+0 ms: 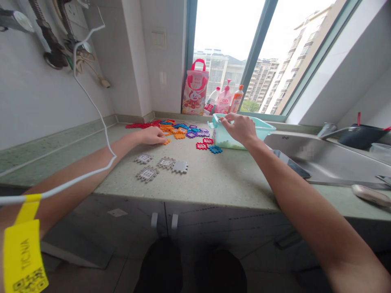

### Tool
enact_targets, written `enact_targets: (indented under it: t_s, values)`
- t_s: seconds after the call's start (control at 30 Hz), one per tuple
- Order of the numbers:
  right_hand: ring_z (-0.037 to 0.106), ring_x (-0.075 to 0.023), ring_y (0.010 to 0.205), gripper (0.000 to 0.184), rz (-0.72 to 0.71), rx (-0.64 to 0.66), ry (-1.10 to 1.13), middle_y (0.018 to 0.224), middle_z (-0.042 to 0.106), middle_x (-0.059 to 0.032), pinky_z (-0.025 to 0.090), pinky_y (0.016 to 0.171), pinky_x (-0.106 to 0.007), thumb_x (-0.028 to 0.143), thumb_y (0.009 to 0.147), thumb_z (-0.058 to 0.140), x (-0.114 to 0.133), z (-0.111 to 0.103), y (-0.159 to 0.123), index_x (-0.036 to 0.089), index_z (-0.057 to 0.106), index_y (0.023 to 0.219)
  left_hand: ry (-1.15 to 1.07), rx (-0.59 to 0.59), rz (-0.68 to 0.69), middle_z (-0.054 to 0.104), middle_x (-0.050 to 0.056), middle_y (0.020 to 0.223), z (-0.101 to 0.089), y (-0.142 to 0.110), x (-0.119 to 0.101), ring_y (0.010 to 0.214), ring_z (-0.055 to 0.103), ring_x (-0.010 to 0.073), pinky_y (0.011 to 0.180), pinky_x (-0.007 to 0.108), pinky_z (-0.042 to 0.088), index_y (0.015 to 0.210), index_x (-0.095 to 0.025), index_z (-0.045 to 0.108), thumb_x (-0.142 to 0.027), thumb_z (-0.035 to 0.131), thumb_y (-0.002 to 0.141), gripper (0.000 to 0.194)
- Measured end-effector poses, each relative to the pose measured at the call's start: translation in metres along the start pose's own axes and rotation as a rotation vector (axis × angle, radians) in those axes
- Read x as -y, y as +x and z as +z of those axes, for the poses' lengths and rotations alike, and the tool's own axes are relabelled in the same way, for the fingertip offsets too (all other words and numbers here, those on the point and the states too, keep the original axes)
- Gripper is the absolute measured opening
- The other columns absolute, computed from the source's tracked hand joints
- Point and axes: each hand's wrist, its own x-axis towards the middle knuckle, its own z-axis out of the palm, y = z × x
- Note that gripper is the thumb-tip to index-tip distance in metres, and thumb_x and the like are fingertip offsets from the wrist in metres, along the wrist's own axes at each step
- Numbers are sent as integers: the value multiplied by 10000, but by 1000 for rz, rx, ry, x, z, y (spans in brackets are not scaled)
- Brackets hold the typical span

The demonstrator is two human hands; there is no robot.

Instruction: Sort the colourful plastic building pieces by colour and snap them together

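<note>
My left hand (pixel 152 135) is over the countertop with its fingers curled together. An orange interlocking tile (pixel 166 142) shows at its fingertips. Above the pale teal plastic basket (pixel 261 129), my right hand (pixel 240 127) is closed, thumb and fingers together close to the basket's far left rim. What those fingers grip is too small to make out. Several grey interlocking tiles (pixel 148 173) lie apart on the near counter. Two red tiles (pixel 202 146) and a blue tile (pixel 215 149) are beside the basket. Behind my left hand spreads a pile with orange tiles (pixel 179 134) and purple tiles (pixel 201 133).
A steel sink (pixel 320 156) lies right of the basket, with a dark flat device (pixel 291 164) at its edge. Bottles (pixel 224 99) and a pink bag (pixel 195 91) stand by the window. A white cable (pixel 105 132) hangs across my left arm.
</note>
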Motion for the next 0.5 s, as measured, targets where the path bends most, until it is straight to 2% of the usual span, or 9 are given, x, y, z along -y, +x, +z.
enact_targets:
  t_s: [0.1, 0.3, 0.5]
  values:
    - [717, -370, 949, 396, 4, 7, -38, 1003, 786, -127, 511, 865, -443, 534, 1014, 570, 0, 0, 0, 227, 787, 1138, 14, 6, 14, 553, 29, 584, 0, 1, 1, 547, 469, 171, 570, 337, 255, 550, -209, 530, -517, 614, 770, 388]
    - [723, -371, 910, 369, 22, 28, -52, 863, 778, -108, 515, 869, -459, 517, 1009, 574, 2, 1, 1, 230, 792, 1089, 30, -5, 44, 500, 21, 572, 0, 3, 3, 546, 426, 166, 578, 339, 235, 543, -211, 499, -528, 623, 766, 407]
    - [730, -343, 910, 312, -8, 1, -13, 946, 789, -96, 520, 881, -447, 465, 995, 597, 2, 2, 1, 221, 788, 1036, 37, 10, 52, 497, 18, 579, 1, 3, 5, 551, 430, 167, 578, 339, 235, 554, -212, 499, -537, 606, 778, 409]
